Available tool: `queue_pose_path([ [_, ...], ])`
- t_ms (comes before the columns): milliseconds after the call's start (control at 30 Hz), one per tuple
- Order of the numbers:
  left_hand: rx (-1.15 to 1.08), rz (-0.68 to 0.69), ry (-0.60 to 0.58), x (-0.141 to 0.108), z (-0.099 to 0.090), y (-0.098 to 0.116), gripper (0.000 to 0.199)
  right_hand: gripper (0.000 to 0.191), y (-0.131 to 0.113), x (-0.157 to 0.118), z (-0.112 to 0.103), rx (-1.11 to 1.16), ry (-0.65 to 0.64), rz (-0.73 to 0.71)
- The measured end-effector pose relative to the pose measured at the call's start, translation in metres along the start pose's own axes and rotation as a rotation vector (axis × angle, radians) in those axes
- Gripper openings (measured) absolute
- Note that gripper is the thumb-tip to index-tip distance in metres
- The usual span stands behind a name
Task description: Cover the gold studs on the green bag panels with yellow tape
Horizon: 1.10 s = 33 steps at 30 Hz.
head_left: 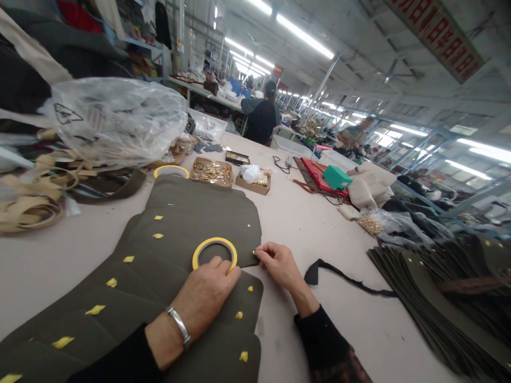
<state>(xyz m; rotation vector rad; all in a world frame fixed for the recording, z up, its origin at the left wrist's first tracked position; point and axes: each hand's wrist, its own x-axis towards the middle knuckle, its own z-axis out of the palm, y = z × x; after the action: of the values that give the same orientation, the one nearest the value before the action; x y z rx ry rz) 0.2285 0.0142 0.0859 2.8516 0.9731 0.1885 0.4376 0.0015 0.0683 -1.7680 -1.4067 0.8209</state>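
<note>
My left hand (209,292) grips a roll of yellow tape (195,255) above the dark olive fabric pieces (199,207). At the right edge of one piece, my right hand (279,263) pinches a small metal fitting (254,252) between thumb and fingertips. Another small metal bit (248,226) sits on the same piece, a little farther off. The fabric pieces overlap in a row, and small bits of yellow tape (158,235) are stuck along their left and right sides.
Cardboard boxes of metal fittings (211,173) and a second yellow tape roll (171,171) stand at the back. Clear plastic bags (120,122) and straps (32,213) crowd the left. Stacked olive pieces (431,298) and a black strip (351,279) lie right. A person (263,114) is beyond.
</note>
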Motion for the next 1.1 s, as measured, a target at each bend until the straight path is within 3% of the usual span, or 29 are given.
queue_pose_path([
  [133, -0.018, -0.01, -0.029, -0.001, 0.0, 0.001, 0.018, 0.018, -0.007, 0.004, 0.003, -0.24, 0.028, -0.113],
  [267, -0.043, -0.017, -0.064, 0.0, 0.001, 0.001, 0.019, 0.016, -0.007, 0.007, 0.002, -0.326, 0.007, -0.201],
  [333, -0.051, -0.021, -0.06, 0.0, 0.001, 0.001, 0.019, 0.014, -0.004, 0.009, 0.0, -0.28, -0.009, -0.204],
  [467, -0.063, -0.025, -0.05, 0.0, 0.003, 0.0, 0.018, 0.017, 0.007, 0.011, -0.003, 0.019, -0.091, 0.002],
  [533, -0.068, -0.025, -0.046, 0.0, 0.003, 0.0, 0.018, 0.019, 0.011, 0.012, -0.004, 0.084, -0.129, 0.035],
  [767, -0.064, -0.026, -0.04, -0.002, 0.003, 0.001, 0.018, 0.015, 0.003, 0.013, 0.0, -0.214, -0.064, -0.145],
  [900, -0.064, -0.024, -0.039, -0.003, 0.003, 0.001, 0.018, 0.013, -0.001, 0.016, 0.001, -0.334, -0.049, -0.178],
  [1000, -0.066, -0.027, -0.039, -0.002, 0.003, 0.0, 0.018, 0.032, 0.002, 0.014, -0.004, -0.363, 0.012, -0.209],
  [1100, -0.075, -0.024, -0.036, -0.001, 0.003, 0.0, 0.017, 0.018, 0.007, 0.007, -0.011, -0.425, 0.094, -0.43],
])
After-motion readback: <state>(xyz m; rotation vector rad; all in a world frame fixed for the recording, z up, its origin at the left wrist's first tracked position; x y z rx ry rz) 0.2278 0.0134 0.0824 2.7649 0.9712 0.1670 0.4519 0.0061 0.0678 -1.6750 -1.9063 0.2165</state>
